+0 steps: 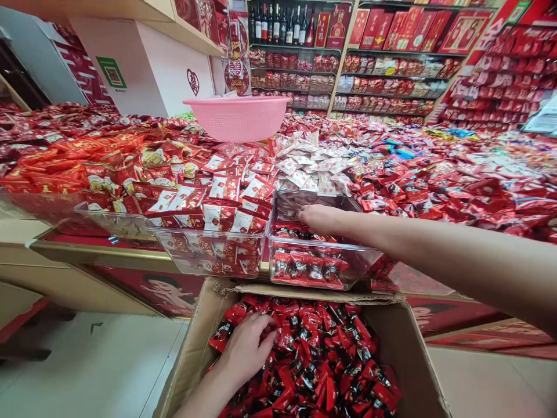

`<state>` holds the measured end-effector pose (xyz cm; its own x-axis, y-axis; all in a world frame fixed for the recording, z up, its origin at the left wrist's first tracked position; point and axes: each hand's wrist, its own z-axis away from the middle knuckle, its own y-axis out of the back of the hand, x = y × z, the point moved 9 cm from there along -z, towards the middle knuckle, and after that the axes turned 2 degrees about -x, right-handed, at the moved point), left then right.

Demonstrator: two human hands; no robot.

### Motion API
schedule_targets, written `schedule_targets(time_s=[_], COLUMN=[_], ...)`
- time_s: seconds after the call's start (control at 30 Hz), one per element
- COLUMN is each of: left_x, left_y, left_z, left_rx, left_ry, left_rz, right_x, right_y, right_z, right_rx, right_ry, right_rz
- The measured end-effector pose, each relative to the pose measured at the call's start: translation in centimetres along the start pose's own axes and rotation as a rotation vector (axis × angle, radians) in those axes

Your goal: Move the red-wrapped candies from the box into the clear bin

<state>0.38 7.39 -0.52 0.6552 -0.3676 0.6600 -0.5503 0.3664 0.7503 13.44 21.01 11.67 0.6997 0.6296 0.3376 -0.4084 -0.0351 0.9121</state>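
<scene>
- Two bare hands are working at a sweet display, one low and near, the other reaching farther away.
- The left hand is resting among red-and-black wrapped candies in an open cardboard carton, its fingers curling and thumb standing apart; whether it is pinching a candy cannot be told.
- The right hand is reaching from the right into a clear bin, just beyond the carton; its fingertips are blurring, so its grip cannot be told.
- Matching candies are lining that bin's near side.
- Red-and-white packets are filling the bin to its left.
- White packets and a pink basket are sitting farther back.
</scene>
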Motion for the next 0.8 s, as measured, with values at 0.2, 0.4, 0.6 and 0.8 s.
schedule_targets(time_s=[0.2, 0.4, 0.6, 0.8], left_x=[-0.1, -0.2, 0.4, 0.2], left_y=[-0.2, -0.5, -0.9, -1.4], left_z=[-0.1, -0.2, 0.3, 0.6], left_rx=[-0.013, -0.024, -0.073, -0.091], left_ry=[0.008, 0.006, -0.054, -0.057], left_rz=[-0.021, -0.082, -0.151, -0.256], right_x=[-0.7, -0.2, 2.6, -4.7], right_y=[-0.8, -1.7, 5.0, 11.0], right_z=[0.1, 0.1, 2.4, 12.8], right_rx=[-0.171, -0.231, 0.067, 0.353], right_ry=[-0.025, -0.067, -0.161, 0.013], right_rz=[-0.061, -0.108, -0.171, -0.693])
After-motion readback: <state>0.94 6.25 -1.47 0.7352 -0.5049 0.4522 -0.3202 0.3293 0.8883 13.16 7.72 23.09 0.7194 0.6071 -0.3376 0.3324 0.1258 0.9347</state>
